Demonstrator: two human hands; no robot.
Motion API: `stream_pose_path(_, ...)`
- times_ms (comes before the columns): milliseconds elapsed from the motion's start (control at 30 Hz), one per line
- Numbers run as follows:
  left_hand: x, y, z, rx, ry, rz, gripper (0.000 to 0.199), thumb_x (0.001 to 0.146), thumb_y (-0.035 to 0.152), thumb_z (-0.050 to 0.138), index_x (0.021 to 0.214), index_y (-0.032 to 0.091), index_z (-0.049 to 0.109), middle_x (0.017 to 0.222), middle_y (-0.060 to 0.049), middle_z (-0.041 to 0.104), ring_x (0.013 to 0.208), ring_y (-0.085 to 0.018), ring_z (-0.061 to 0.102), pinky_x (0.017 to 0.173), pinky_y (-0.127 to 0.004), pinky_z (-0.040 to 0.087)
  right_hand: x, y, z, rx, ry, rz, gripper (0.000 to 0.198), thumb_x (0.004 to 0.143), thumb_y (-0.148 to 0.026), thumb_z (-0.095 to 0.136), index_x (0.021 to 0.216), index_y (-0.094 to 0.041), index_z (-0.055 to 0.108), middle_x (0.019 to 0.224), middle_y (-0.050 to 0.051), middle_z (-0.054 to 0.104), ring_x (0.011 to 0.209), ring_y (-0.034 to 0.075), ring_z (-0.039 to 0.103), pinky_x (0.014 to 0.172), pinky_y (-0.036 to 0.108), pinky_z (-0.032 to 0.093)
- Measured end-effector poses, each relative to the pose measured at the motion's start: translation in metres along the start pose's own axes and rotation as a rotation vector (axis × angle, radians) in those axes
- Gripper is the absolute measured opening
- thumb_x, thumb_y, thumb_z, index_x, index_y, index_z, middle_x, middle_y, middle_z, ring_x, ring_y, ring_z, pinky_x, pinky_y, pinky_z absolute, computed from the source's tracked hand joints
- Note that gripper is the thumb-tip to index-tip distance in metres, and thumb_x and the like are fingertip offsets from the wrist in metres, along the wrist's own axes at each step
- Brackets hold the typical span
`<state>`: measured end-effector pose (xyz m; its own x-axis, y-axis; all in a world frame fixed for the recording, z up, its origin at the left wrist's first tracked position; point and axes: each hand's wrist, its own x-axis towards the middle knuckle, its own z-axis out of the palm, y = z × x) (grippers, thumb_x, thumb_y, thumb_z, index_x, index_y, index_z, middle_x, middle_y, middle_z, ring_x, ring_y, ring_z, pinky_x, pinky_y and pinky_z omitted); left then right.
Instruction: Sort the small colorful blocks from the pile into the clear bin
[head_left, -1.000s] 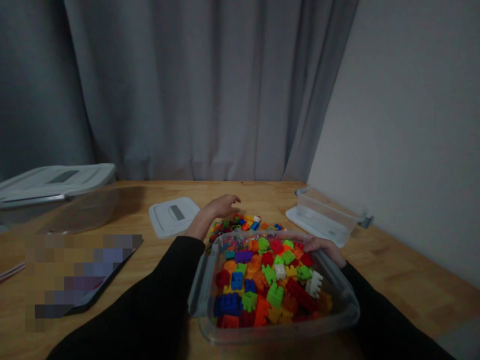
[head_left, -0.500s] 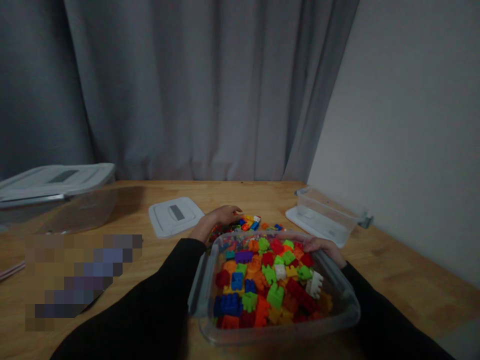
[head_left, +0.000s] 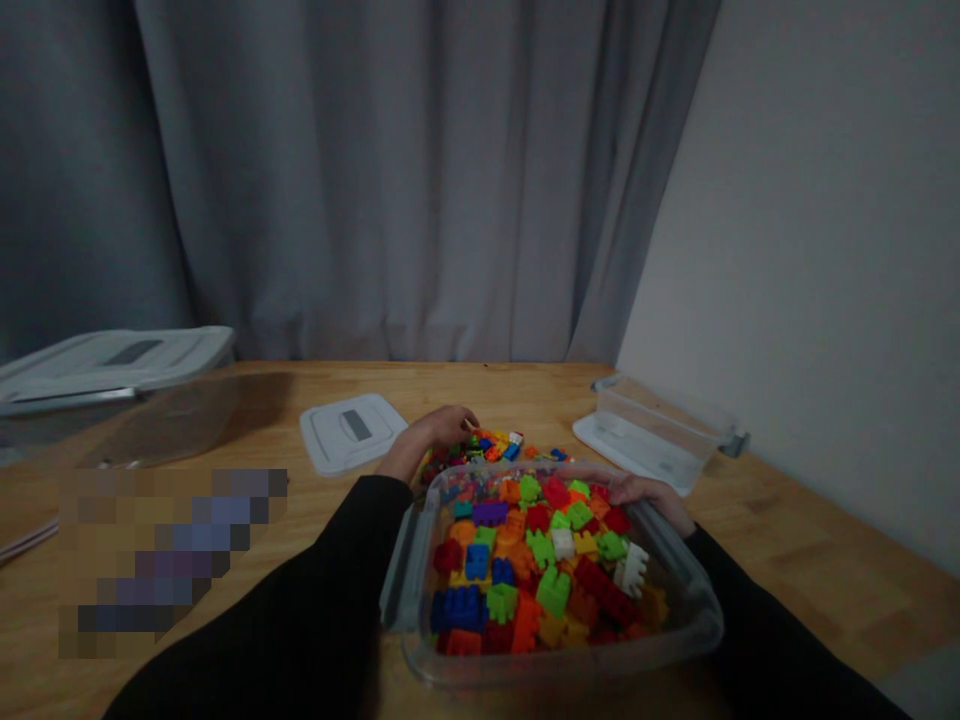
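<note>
Two bare hands work around the clear plastic bin heaped with coloured toy bricks, which sits on the wooden surface. Beyond the bin's far left corner, the left hand curls its fingers down onto a small loose pile of bricks; what it grips, I cannot tell. On the bin's far right rim the right hand is wrapped closed. Left of the bin lies a white lid.
</note>
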<state>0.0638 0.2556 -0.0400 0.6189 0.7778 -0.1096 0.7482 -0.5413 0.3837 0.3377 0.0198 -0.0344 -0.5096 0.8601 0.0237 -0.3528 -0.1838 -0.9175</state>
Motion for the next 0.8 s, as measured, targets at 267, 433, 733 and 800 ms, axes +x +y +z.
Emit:
stream_pose_path(267,-0.0006,0.0020,0.0028,0.040,-0.033,-0.032,0.032,0.091,0.034,0.058,0.119,0.019,0.060,0.122,-0.009,0.063,0.102,-0.022,0.063,0.086,-0.043,0.055,0.0002,-0.0019,0.0024,-0.022,0.019,-0.019,0.064,0.062,-0.022,0.048,0.123,-0.014,0.064,0.127,0.009,0.065,0.121,0.028,0.059,0.111,0.044,0.035)
stream_pose_path(433,-0.0025,0.0032,0.0000,0.043,-0.030,-0.015,0.033,0.091,0.034,0.059,0.119,0.018,0.059,0.121,-0.009,0.063,0.102,-0.023,0.063,0.086,-0.044,0.055,-0.0002,-0.0011,-0.0011,-0.022,0.007,0.001,0.064,0.063,-0.021,0.048,0.125,-0.015,0.062,0.128,0.009,0.065,0.122,0.027,0.058,0.111,0.044,0.036)
stream_pose_path(733,-0.0058,0.0081,-0.0055,0.057,-0.015,-0.008,0.033,0.090,0.034,0.059,0.119,0.018,0.059,0.121,-0.009,0.063,0.102,-0.023,0.064,0.086,-0.044,0.055,0.0008,-0.0002,-0.0028,-0.037,0.018,0.000,0.067,0.061,-0.022,0.049,0.127,-0.014,0.061,0.128,0.009,0.065,0.122,0.028,0.059,0.111,0.044,0.036)
stream_pose_path(800,-0.0053,0.0083,-0.0053,0.068,-0.013,-0.008,0.031,0.090,0.034,0.059,0.117,0.018,0.060,0.120,-0.009,0.064,0.102,-0.023,0.064,0.086,-0.044,0.055,0.0013,0.0002,-0.0035,-0.038,0.024,-0.006,0.069,0.061,-0.022,0.048,0.128,-0.014,0.060,0.127,0.010,0.066,0.119,0.027,0.060,0.110,0.043,0.037)
